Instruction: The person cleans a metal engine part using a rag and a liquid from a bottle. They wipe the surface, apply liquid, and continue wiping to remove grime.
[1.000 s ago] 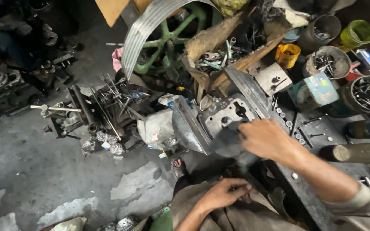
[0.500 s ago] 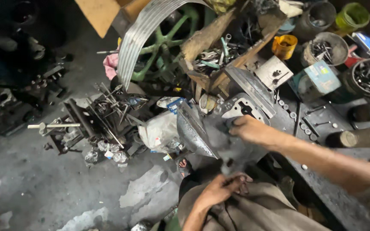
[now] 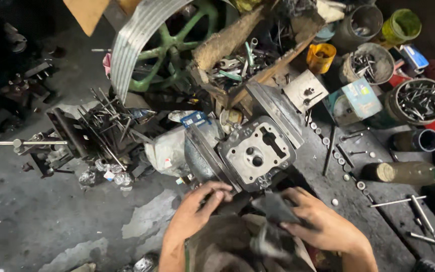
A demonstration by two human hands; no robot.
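A: Hands first. The right hand [image 3: 323, 226] sits low in view, over the lap, its grip clenched on a dark rag [image 3: 276, 207] that pokes out past the fingers toward the middle. The left hand [image 3: 197, 209] lies beside it, apart from it, fingers curled with the tips pressed on the near bottom edge of the cylinder head [image 3: 257, 153]. I cannot tell whether that grip closes on anything; it looks more like a steadying touch than a hold.

B: Which way does the cylinder head lie from them?

A: Just beyond both hands, straight ahead and a little up the view. It rests tilted at the tabletop [image 3: 343, 196] edge, its flat machined face turned up toward the camera, with two round ports near the middle and a long slot further back. Its long axis runs diagonally, from near-left to far-right.

B: So which hand is nearer?

A: The left: it touches the near corner. The right is close, with the rag between it and the metal.

B: And further off?

A: Loose bolts [image 3: 346, 177] lie on the tabletop to the right, then a bottle [image 3: 406, 172] on its side. Beyond stand tins of screws [image 3: 419, 100], a yellow cup [image 3: 321, 57], and at the far side a green wheel [image 3: 169, 55].
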